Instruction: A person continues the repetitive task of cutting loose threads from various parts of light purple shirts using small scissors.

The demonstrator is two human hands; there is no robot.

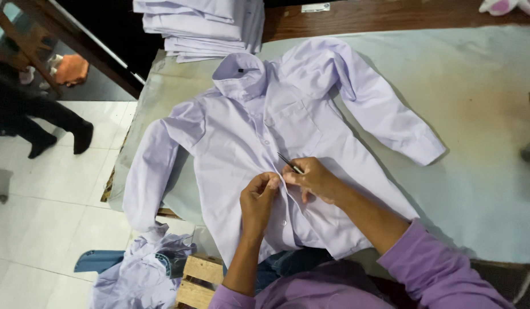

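At the far left, beyond the table edge, a person's dark-trousered legs [41,123] stood on the white tiled floor [41,229], and lower down a crumpled lilac garment [136,274] hung beside a wooden pallet [199,280]. On the padded grey-green table cover [482,189] a pale lilac button-front shirt [242,143] lay spread face up, its collar pointing away from the person and its hem toward them, so the long axis ran straight out from the body, with the button placket down the middle. The left hand [258,197] was pinched on the placket fabric at about mid-length, fingers closed on the cloth. Just beside it, touching or nearly so, the right hand [313,178] gripped a thin dark tool [289,162], likely small snips or tweezers, its tip angled up and left toward the placket; both hands sat equally near the work. One sleeve trailed off the left edge, the other stretched right. Behind the collar stood a stack of folded lilac shirts [202,26].
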